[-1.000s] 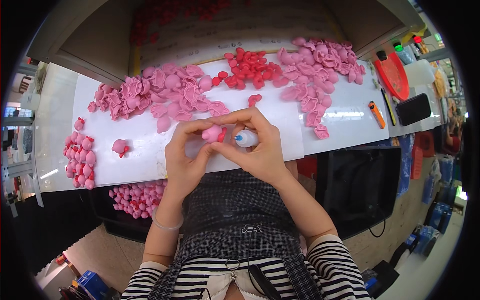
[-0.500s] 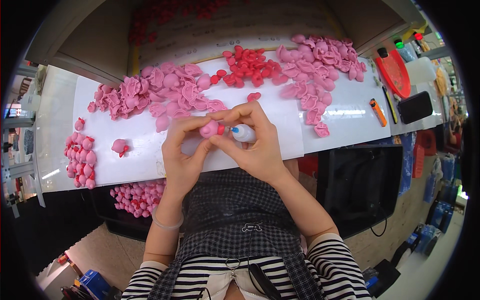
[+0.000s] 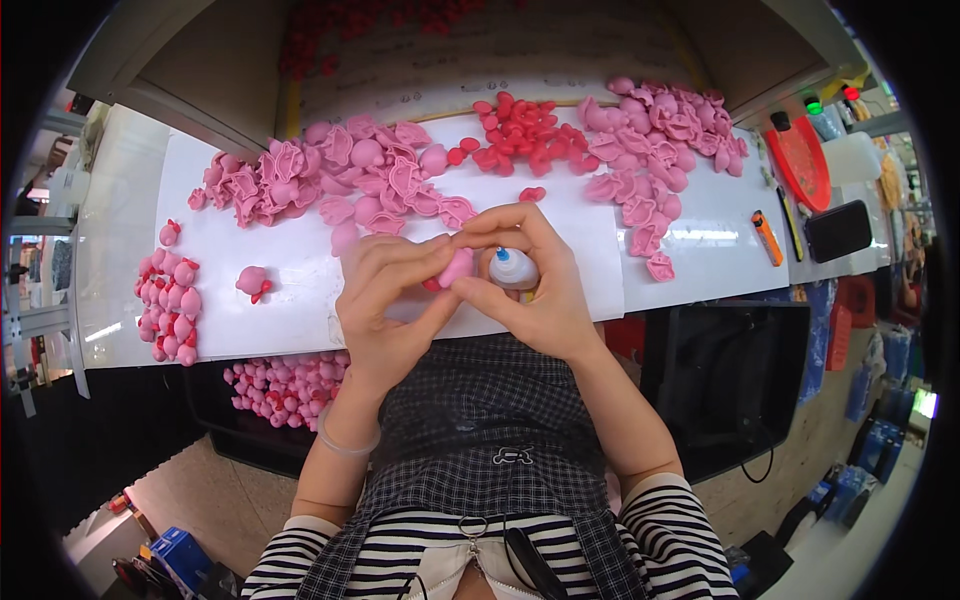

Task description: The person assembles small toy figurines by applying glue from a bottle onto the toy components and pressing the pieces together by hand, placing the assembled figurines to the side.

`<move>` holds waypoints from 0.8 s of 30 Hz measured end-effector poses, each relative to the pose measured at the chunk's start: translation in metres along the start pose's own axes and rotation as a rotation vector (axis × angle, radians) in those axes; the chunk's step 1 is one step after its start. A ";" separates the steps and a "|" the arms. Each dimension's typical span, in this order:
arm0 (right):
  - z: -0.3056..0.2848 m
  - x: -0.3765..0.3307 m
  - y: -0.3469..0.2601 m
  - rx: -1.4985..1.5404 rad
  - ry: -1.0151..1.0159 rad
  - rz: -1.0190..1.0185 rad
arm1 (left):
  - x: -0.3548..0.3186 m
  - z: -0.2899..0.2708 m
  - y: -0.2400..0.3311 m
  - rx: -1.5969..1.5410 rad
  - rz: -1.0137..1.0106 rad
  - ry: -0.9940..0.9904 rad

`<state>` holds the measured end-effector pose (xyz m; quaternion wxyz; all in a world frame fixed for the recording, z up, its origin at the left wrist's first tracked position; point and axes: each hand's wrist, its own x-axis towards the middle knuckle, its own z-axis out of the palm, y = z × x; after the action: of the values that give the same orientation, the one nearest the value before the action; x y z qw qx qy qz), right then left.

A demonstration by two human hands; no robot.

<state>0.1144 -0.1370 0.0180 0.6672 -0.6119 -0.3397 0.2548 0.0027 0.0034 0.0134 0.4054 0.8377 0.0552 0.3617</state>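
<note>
Between both hands is a small round pink toy figure [image 3: 457, 267] with a bit of red at its lower left. My left hand [image 3: 390, 300] pinches it from the left with thumb and fingers. My right hand [image 3: 550, 290] is curled around a small white squeeze bottle [image 3: 514, 270] with a blue tip, while its thumb and fingertips also touch the pink figure. The bottle's tip stands apart from the figure. A single pink figure with a red part [image 3: 253, 281] lies on the white table left of my hands.
Pink shell-like pieces [image 3: 270, 185] are heaped at the back left, more pink pieces [image 3: 650, 140] at the back right, and red pieces [image 3: 520, 135] between. Joined figures [image 3: 168, 305] cluster far left; a bin of figures [image 3: 285, 390] is below. An orange cutter [image 3: 767, 238] and phone [image 3: 838, 231] lie right.
The bottle's tip has come away from the red part and now points upward. The pink figure has been turned so its red part faces lower left. The whole view has shifted slightly.
</note>
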 end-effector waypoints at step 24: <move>0.007 0.002 -0.002 -0.093 -0.009 0.009 | -0.007 0.004 -0.003 0.209 0.101 0.051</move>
<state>0.1106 -0.1313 0.0200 0.6356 -0.6425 -0.3515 0.2444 0.0009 -0.0002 0.0057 0.2956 0.8677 0.0606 0.3951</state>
